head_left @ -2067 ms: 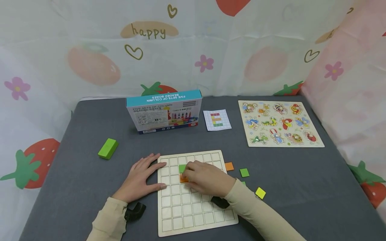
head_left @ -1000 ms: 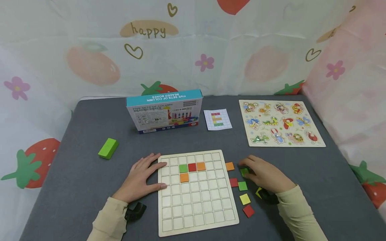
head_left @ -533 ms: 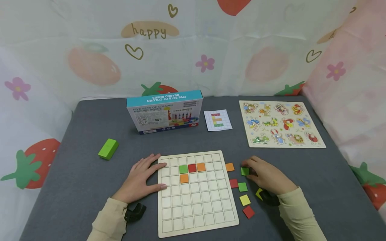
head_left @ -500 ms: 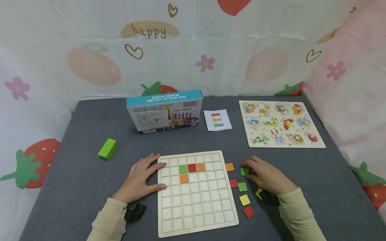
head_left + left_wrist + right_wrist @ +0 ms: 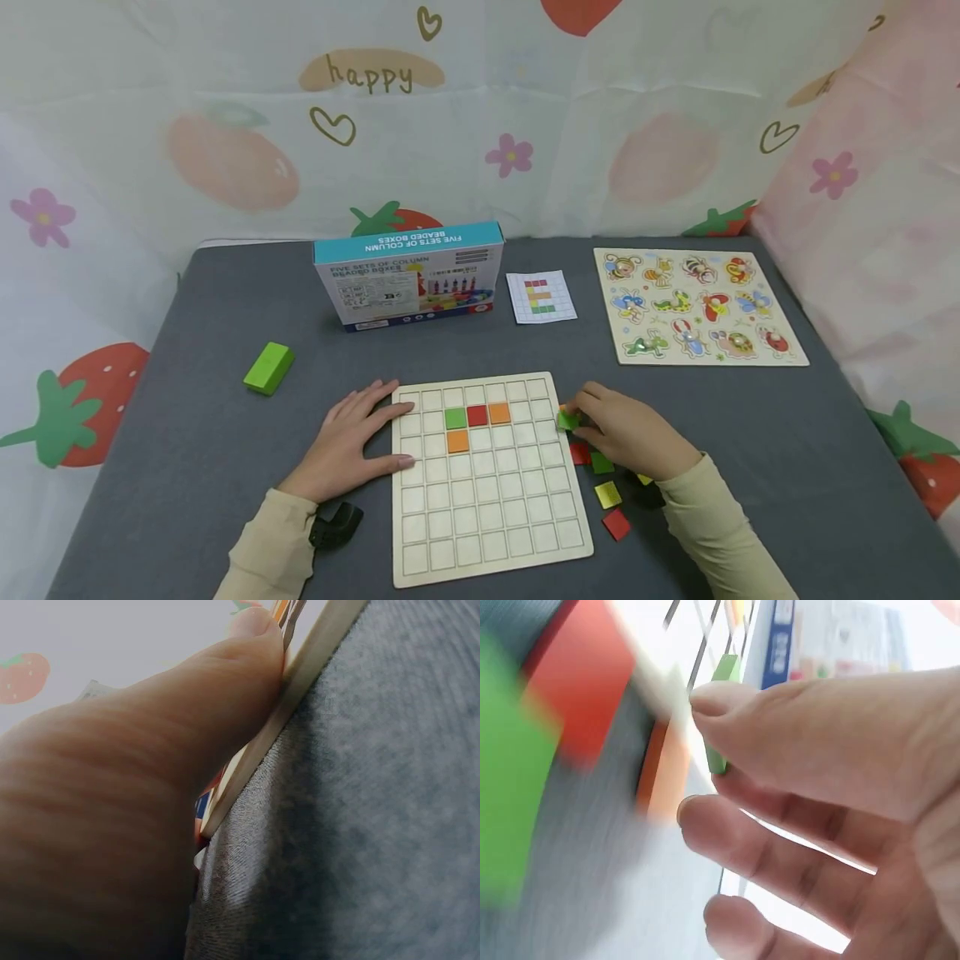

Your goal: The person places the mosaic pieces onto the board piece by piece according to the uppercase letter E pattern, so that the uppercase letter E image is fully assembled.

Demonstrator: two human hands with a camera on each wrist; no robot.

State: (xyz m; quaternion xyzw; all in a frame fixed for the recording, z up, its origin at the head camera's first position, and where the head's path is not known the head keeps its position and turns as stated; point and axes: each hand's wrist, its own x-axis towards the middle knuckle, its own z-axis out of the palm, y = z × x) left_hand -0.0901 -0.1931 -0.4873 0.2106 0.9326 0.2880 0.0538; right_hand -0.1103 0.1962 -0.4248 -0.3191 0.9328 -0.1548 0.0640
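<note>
My right hand (image 5: 630,425) pinches a green square tile (image 5: 567,419) between thumb and fingers, at the right edge of the white grid board (image 5: 480,517). In the right wrist view the tile (image 5: 718,750) shows edge-on beneath the thumb. An orange tile (image 5: 664,769) lies just below it, mostly hidden in the head view. My left hand (image 5: 345,446) rests with spread fingers on the board's left edge. The board carries one green tile (image 5: 455,418), one red tile (image 5: 477,415) and two orange tiles, one (image 5: 499,412) in that row and one (image 5: 457,441) below the green.
Right of the board lie loose tiles: red (image 5: 580,453), green (image 5: 602,462), yellow (image 5: 608,495) and another red (image 5: 617,524). Farther back stand a box (image 5: 420,287), a pattern card (image 5: 541,297) and an insect puzzle board (image 5: 701,308). A green block (image 5: 269,368) lies far left.
My right hand set an orange tile on the board, went right to the loose tiles, took a green one and has brought it left to the board's edge. The left hand stayed put.
</note>
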